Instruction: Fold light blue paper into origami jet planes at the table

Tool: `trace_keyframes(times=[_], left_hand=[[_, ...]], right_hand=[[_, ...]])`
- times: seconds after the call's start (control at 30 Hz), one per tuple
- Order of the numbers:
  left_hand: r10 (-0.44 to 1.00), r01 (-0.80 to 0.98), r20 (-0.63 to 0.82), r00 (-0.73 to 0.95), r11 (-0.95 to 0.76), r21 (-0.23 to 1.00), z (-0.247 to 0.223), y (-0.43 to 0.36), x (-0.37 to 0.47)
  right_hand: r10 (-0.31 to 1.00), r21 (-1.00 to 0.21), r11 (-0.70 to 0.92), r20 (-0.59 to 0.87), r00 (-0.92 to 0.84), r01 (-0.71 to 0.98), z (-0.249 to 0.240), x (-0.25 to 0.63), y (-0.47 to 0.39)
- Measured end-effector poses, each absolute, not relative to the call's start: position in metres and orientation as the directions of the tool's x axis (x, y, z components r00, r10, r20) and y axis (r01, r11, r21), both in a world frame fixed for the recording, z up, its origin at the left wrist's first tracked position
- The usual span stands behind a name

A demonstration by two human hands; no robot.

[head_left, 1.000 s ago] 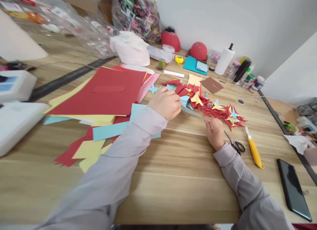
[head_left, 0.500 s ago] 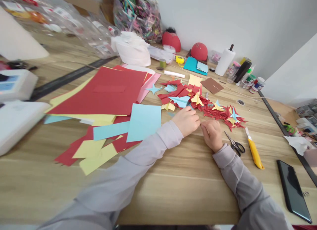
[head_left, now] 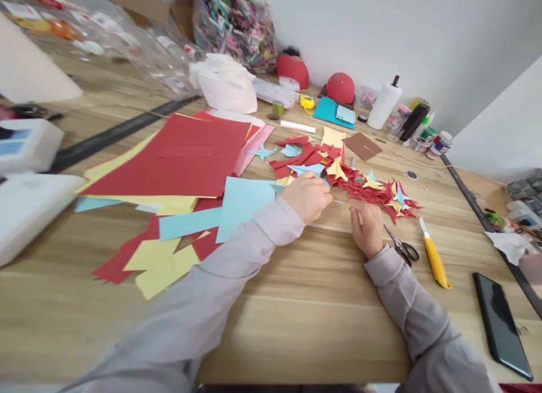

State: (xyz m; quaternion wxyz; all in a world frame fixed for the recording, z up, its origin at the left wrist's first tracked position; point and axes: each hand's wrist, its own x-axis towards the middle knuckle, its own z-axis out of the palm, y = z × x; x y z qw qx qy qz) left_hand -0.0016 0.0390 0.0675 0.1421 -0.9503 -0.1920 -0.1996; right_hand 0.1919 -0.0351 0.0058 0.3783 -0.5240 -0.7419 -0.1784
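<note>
My left hand (head_left: 308, 198) is closed in a pinch just in front of the pile of folded paper stars (head_left: 351, 184). A blue paper piece (head_left: 278, 188) pokes out to the left of it, seemingly held, though the fingers hide most of it. A thin pale sliver (head_left: 337, 201) shows in the gap between my hands; I cannot tell if it is a needle or thread. To the right, my right hand (head_left: 367, 226) has its fingers curled together, and what they hold is hidden. Scissors (head_left: 404, 250) and a yellow utility knife (head_left: 437, 262) lie beside it.
Large red sheets (head_left: 182, 161) and a blue sheet (head_left: 248, 204) lie on the left, with yellow scraps (head_left: 167, 271) nearer me. A phone (head_left: 502, 325) rests at right. Bottles, jars and a full plastic bag (head_left: 235, 31) stand along the back.
My hands have moved apart: the left went leftward with the blue paper, the right slightly right. A gap with a thin pale sliver now shows between them.
</note>
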Motion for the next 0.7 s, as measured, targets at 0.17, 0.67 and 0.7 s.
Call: trace_keyframes(times=[0.17, 0.67, 0.7], left_hand=[[0.331, 0.342, 0.571, 0.751, -0.935, 0.092, 0.068, 0.036, 0.002], [0.836, -0.009, 0.299, 0.460, -0.333, 0.943, 0.059, 0.024, 0.022], [0.840, -0.018, 0.283, 0.463, -0.310, 0.951, 0.058, 0.025, 0.022]], right_hand=[[0.628, -0.176, 0.427, 0.763, -0.151, 0.887, 0.004, 0.191, -0.036], [0.628, -0.264, 0.588, 0.745, -0.225, 0.764, 0.006, 0.187, -0.042], [0.623, -0.263, 0.591, 0.749, -0.224, 0.762, 0.005, 0.186, -0.042]])
